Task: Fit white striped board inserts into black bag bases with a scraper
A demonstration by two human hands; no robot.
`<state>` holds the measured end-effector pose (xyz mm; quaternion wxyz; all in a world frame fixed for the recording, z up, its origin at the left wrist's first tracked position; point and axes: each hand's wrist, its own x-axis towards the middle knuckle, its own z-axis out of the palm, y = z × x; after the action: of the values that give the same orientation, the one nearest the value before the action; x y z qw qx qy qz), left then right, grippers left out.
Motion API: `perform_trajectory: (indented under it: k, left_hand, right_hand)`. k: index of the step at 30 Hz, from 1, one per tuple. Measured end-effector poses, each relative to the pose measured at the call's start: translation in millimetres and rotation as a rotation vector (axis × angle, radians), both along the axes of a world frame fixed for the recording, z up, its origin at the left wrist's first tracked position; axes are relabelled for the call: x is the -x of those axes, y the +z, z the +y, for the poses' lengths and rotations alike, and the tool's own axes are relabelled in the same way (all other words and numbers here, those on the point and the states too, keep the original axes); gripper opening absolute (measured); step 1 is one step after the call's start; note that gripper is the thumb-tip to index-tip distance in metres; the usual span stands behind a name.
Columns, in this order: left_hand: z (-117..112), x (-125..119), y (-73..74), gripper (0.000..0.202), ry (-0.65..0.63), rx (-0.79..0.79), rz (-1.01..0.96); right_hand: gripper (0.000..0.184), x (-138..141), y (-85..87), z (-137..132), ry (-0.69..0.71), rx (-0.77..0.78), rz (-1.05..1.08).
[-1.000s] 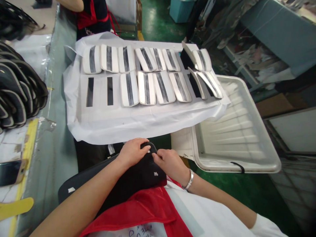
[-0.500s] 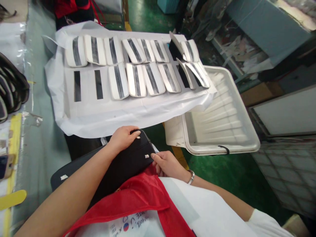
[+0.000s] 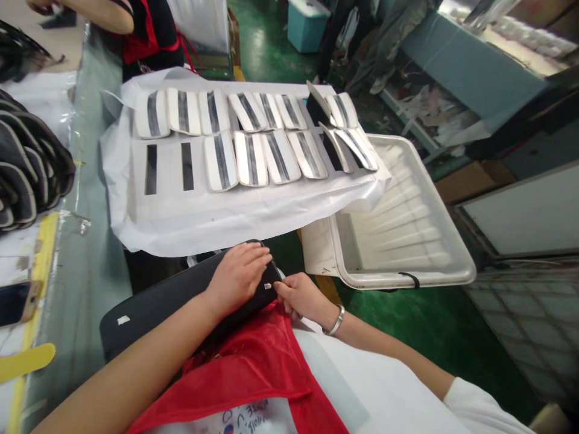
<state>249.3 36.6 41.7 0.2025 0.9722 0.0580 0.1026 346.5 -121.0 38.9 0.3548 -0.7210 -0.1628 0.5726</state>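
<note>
A long black padded case (image 3: 169, 301) lies across my lap, with small white patches near its ends. My left hand (image 3: 239, 277) rests on its right part, fingers stretched out and lying flat over the surface. At the right end corner, my right hand (image 3: 302, 296) is closed in a pinch on the case's edge; whether a small part sits between the fingertips is hidden. Beyond the case, a white-covered board (image 3: 176, 211) carries rows of white curved pads (image 3: 221, 160) with dark centre strips. Two bare black strips (image 3: 187, 166) show at its left.
To the right stands a deep cream plastic bin (image 3: 402, 211). The workbench (image 3: 97, 241) on the left holds stacked black pieces (image 3: 27, 163), a phone (image 3: 17, 301) and a yellow flat strip (image 3: 29, 361). Another person's arm (image 3: 111, 15) shows at the top left.
My left hand has gone from gripping near the far edge to lying flat over the case's right end. My right hand stays at the corner. The view has tilted up slightly.
</note>
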Motion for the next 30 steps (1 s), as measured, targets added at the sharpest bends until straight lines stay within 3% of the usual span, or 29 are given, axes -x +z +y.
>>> perform_trajectory:
  k: [3, 10, 15, 23, 30]
  left_hand:
    - [-15.1, 16.3, -5.4, 0.036, -0.130, -0.053, 0.019]
    - [-17.5, 20.9, -9.5, 0.040, -0.101, -0.078, 0.072]
    - [-19.2, 21.0, -8.9, 0.042, -0.088, -0.093, 0.082]
    - [-27.0, 24.3, -6.5, 0.046, -0.066, -0.131, 0.137]
    - [-24.9, 24.7, -4.5, 0.047, -0.069, -0.028, 0.196]
  right_hand:
    - [0.035, 1.9, -1.6, -0.1, -0.008, -0.026, -0.044]
    - [0.033, 12.9, -8.6, -29.6, -0.027, -0.019, 0.082]
    - [0.023, 13.0, -14.8, -46.3, -0.156, -0.102, 0.088]
    - [0.032, 7.5, -10.5, -27.8, -0.245, -0.244, 0.043]
    - [0.028, -4.9, -10.7, -12.9, -0.119, -0.111, 0.100]
